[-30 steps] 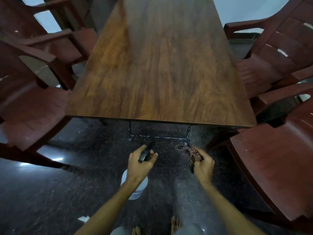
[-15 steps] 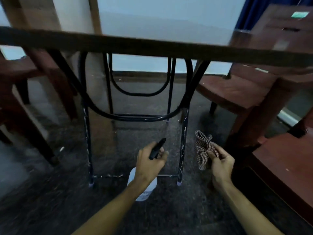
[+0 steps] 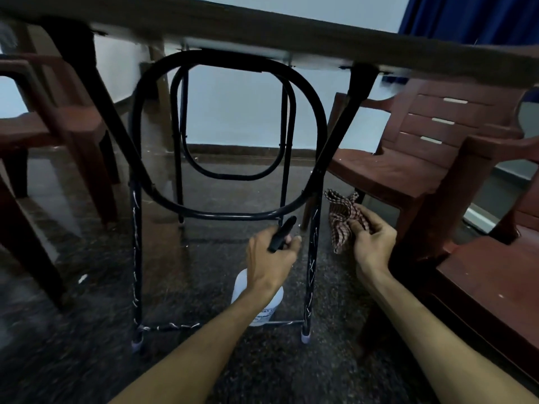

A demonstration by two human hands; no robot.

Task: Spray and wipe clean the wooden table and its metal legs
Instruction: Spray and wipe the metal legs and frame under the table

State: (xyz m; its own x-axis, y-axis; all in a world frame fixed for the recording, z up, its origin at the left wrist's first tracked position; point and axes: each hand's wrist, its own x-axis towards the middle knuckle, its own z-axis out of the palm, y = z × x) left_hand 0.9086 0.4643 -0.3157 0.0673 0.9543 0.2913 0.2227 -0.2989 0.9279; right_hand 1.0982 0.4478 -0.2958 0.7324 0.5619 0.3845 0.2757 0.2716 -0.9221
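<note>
I look from low down under the wooden table (image 3: pixel 291 30), whose edge crosses the top of the view. Its black metal legs (image 3: pixel 311 258) form looped tubes with scratched uprights. My left hand (image 3: pixel 269 258) grips a white spray bottle (image 3: pixel 258 307) by its black trigger head, held just left of the near right upright. My right hand (image 3: pixel 373 243) clutches a crumpled checked cloth (image 3: pixel 342 217) just right of that same upright, at about mid-height of the leg.
Dark red plastic chairs stand on both sides: one at the left (image 3: pixel 52 135), one at the right (image 3: pixel 423 158), another close at the lower right (image 3: pixel 490 287). The floor (image 3: pixel 204 258) is dark speckled stone. A blue curtain (image 3: pixel 466 16) hangs at the back right.
My view has dropped from above the tabletop to below its edge, close to the legs. Both hands keep their hold on bottle and cloth and sit nearer the right upright.
</note>
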